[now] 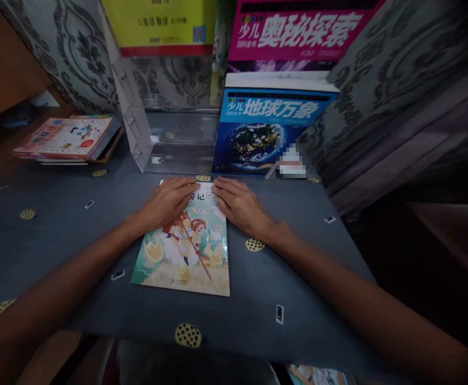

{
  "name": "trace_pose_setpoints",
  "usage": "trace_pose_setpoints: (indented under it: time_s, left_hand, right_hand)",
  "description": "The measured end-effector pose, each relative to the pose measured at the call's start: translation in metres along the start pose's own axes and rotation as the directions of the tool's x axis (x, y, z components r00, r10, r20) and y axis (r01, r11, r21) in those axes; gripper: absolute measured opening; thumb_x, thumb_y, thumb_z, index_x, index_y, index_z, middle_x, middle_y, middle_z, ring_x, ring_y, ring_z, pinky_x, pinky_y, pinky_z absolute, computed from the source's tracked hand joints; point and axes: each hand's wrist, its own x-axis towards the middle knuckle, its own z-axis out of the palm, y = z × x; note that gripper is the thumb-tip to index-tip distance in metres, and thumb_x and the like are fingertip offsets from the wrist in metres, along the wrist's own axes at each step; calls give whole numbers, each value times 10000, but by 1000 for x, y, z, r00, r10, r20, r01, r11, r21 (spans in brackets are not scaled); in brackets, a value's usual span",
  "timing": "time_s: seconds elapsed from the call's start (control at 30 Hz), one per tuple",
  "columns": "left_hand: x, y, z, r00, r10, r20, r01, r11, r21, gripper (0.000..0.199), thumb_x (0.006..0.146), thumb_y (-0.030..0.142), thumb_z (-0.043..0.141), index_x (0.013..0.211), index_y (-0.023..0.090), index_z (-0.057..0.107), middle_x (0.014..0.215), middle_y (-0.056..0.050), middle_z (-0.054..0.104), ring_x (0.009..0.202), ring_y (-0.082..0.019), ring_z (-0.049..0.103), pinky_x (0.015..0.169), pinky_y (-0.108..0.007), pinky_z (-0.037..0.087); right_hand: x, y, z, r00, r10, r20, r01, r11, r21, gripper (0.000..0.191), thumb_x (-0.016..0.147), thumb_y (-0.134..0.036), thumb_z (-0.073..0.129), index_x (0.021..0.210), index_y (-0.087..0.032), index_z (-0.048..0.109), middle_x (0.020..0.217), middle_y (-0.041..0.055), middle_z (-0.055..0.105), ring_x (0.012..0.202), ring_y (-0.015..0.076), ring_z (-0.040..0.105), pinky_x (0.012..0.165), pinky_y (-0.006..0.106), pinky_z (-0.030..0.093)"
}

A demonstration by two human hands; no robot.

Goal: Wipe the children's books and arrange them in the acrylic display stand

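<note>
Left hand [166,204], right hand [242,204] are resting on book [178,256] at 11 and 1 o'clock, fingers [225,188] flat, narrow. Likely steadying; lifting would need edge grip.

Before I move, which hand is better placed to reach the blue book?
Likely the right hand: it rests at the upper right of the flat book, closer to the blue book. The left hand sits farther off, at the flat book's upper left.
</note>
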Motion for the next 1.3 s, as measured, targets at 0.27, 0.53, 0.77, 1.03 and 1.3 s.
trace_pose_setpoints:
  time_s: [0.27, 0.53, 0.77, 1.03, 1.3]
  left_hand:
    - [1, -3, -2, 1000, -23, 12, 23, 998, -59, 350, 1005, 243, 400, 1254, 173, 636, 1309, -98, 658, 1186, -236, 611, 1031, -441, 472]
    - [0, -1, -2, 999, -31, 33, 34, 997, -68, 355, 996, 232, 397, 1265, 190, 624, 1347, -91, 633, 1215, -231, 590, 1052, -427, 449]
    - [0, -3, 0, 999, -20, 38, 23, 997, -73, 353, 987, 202, 391, 1247, 167, 628, 1322, -105, 642, 1206, -235, 594, 1043, -441, 452]
    - [-2, -3, 0, 1000, -2, 29, 4, 998, -57, 343, 986, 199, 395, 1244, 161, 618, 1319, -118, 640, 1217, -232, 592, 1048, -441, 456]
    - [-5, -8, 3, 1000, 30, -2, -30, 996, -82, 336, 984, 197, 410, 1249, 172, 615, 1312, -115, 648, 1240, -230, 589, 1058, -463, 453]
  right_hand:
    - [-38, -23, -14, 997, -64, -45, 66, 996, 52, 354, 1015, -280, 444, 1213, -106, 680, 1244, 172, 695, 1251, 307, 592, 1024, 528, 500]
    - [-95, -75, -39, 981, -181, -76, 190, 973, 132, 313, 957, -183, 568, 1245, -116, 668, 1154, 155, 738, 1179, 289, 650, 982, 498, 566]
    - [-96, -97, -44, 971, -237, -41, 240, 950, 202, 287, 946, -123, 552, 1193, -152, 696, 1086, 118, 763, 1108, 253, 689, 1011, 486, 551]
    - [-32, -151, -16, 807, -546, 226, 503, 835, 224, 454, 1002, -369, 521, 1375, -111, 527, 1506, 139, 497, 1425, 251, 419, 1176, 459, 378]
    - [-28, -154, 0, 744, -622, 243, 568, 781, 261, 584, 989, -474, 520, 1400, -61, 486, 1541, 160, 445, 1462, 233, 358, 1225, 409, 300]
